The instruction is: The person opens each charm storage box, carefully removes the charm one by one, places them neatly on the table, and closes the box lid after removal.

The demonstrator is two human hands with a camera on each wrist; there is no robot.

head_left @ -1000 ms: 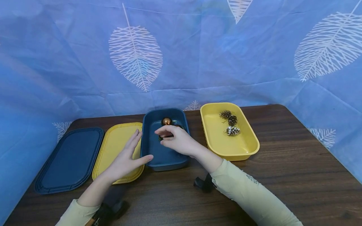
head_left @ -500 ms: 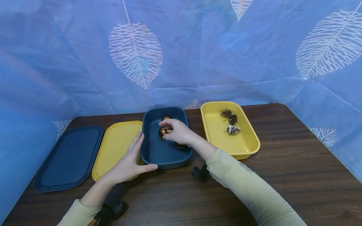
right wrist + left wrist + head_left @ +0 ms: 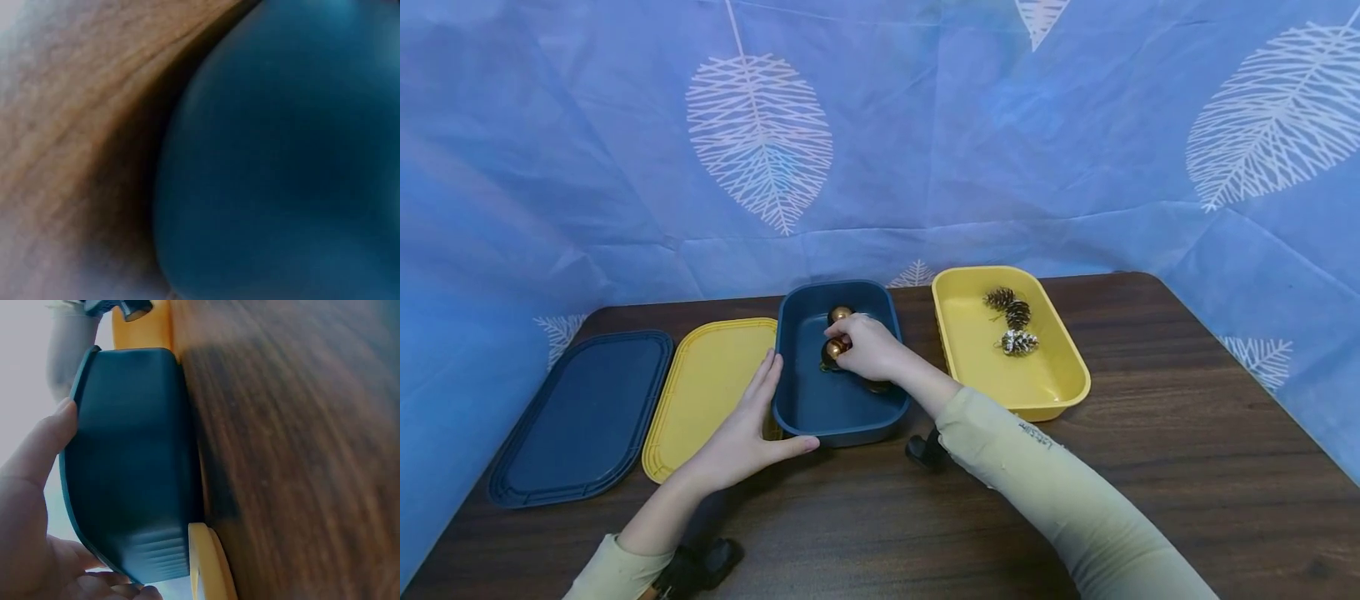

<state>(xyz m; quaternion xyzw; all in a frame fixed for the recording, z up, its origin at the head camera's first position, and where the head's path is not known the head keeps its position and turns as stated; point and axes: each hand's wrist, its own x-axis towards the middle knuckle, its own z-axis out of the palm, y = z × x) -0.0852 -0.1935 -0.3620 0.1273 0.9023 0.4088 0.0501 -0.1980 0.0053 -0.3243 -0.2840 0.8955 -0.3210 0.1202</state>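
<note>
A dark blue plastic box (image 3: 816, 408) stands on the table with shiny copper-brown Christmas baubles in it. My right hand (image 3: 871, 350) reaches down inside and pinches one bauble (image 3: 832, 352) between thumb and fingers. Behind that lies another bauble (image 3: 840, 313), and a third, darker one (image 3: 877, 386) shows partly under the hand. My left hand (image 3: 737, 437) spreads around the near left corner of the box, straight fingers along its left side and thumb at the front rim. The left wrist view shows the left thumb (image 3: 59, 425) touching the rim. In the right wrist view the blue wall hides the fingers.
A yellow box (image 3: 977, 367) with three pine cones (image 3: 1018, 327) stands to the right. On the left lie a yellow lid (image 3: 715, 375), close against the blue box, and a dark blue lid (image 3: 587, 417). A blue leaf-patterned cloth (image 3: 880, 150) hangs behind the dark wooden table (image 3: 1172, 417).
My right hand has lowered into the blue box and its fingers have closed on a bauble. My left hand has moved right and now touches the box's corner.
</note>
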